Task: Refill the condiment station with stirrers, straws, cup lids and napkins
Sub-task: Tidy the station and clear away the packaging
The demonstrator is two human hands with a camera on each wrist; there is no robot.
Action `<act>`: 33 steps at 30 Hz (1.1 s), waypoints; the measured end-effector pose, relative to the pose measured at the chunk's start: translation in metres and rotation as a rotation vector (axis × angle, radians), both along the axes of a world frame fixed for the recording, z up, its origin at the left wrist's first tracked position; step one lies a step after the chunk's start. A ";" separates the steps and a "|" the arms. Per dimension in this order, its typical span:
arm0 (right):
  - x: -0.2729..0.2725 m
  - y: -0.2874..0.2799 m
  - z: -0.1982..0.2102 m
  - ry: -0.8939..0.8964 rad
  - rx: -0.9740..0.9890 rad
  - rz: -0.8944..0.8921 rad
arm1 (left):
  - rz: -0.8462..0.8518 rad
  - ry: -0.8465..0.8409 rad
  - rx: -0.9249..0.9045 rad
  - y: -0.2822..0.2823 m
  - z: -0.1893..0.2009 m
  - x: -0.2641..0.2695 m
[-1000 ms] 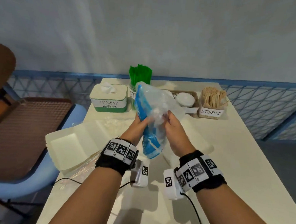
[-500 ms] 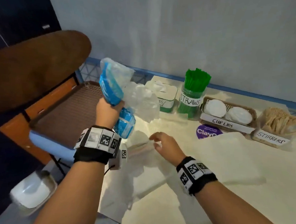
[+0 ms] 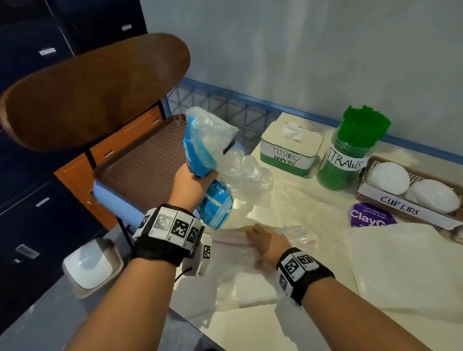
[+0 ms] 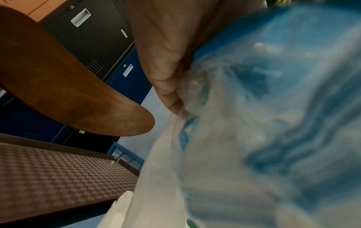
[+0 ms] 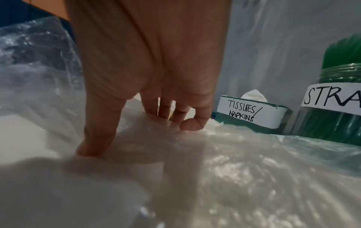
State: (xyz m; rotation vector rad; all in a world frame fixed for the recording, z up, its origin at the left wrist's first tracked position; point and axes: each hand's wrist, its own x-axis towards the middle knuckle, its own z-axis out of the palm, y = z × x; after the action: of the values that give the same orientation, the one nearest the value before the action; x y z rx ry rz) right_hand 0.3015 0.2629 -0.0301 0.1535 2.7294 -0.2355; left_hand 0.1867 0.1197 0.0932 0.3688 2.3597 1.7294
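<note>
My left hand [image 3: 194,179] grips a crumpled blue-and-clear plastic wrapper [image 3: 203,148] and holds it up beyond the table's left edge; in the left wrist view the wrapper [image 4: 273,123] fills the right side under my fingers [image 4: 166,80]. My right hand [image 3: 264,239] lies palm-down on a clear zip bag [image 3: 233,246] on the table, its fingertips [image 5: 93,148] pressing the plastic [image 5: 215,177]. At the back stand the tissues/napkins box [image 3: 289,149], the green straws jar [image 3: 347,153] and the cup lids basket [image 3: 415,193]. The stirrers box is cut off at the right edge.
A brown chair [image 3: 93,94] with a woven seat [image 3: 143,166] stands left of the cream table [image 3: 323,332]. A white foam container [image 3: 410,264] and a purple sticker [image 3: 370,218] lie at the right. Dark lockers [image 3: 28,51] stand behind the chair. A white bin [image 3: 92,267] sits on the floor.
My right hand let go of the wrapper and dropped onto the zip bag. My left hand carried the wrapper left over the chair, and my head turned left.
</note>
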 end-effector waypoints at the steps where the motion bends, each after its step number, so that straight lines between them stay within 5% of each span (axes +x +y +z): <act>1: 0.000 0.000 -0.001 0.033 0.048 0.010 | 0.000 -0.003 0.002 -0.001 -0.001 0.000; 6: 0.007 -0.002 -0.001 0.105 0.134 0.030 | 0.043 0.008 0.016 0.000 -0.002 -0.002; 14: 0.027 0.044 0.044 0.107 -0.332 -0.329 | 0.109 0.001 0.089 0.001 -0.001 -0.012; 23: 0.044 0.074 0.101 0.566 -0.862 -0.850 | 0.067 0.079 0.000 0.022 -0.010 -0.003; 27: 0.033 0.055 0.120 0.874 -0.812 -0.946 | -0.132 -0.117 0.138 0.044 -0.006 0.018; 29: 0.026 0.042 0.125 0.901 -0.824 -0.921 | -0.306 -0.281 0.257 0.053 -0.003 0.029; 33: 0.020 0.015 0.126 0.831 -0.978 -0.773 | -0.450 -0.258 0.268 0.061 -0.002 0.034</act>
State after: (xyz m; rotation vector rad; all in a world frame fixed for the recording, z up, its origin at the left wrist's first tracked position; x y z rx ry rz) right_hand 0.3211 0.2782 0.0957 0.9748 2.7091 -2.1668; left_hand 0.2207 0.1811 0.0912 0.6200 1.7087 1.7426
